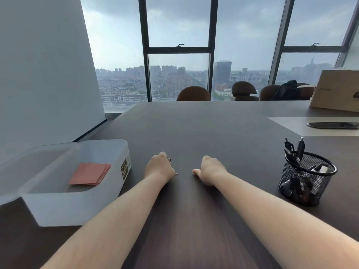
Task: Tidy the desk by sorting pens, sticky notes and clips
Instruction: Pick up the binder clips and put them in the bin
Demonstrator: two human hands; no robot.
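Observation:
My left hand (159, 166) rests on the dark desk (204, 129) with its fingers curled around small metal clips (170, 160); one clip end (176, 174) pokes out beside the wrist. My right hand (210, 169) lies a little to the right, fingers curled on the desk, and whether it holds anything is hidden. Pink sticky notes (89, 173) lie in a translucent plastic box (64, 208) at the left. A black mesh pen cup (307, 179) at the right holds black pens (300, 148).
A cardboard box (338, 90) stands at the far right, with a dark flat object (333, 125) on a lighter desk section in front of it. Brown chair backs (194, 94) line the far edge before large windows. A white wall panel (44, 65) stands at the left.

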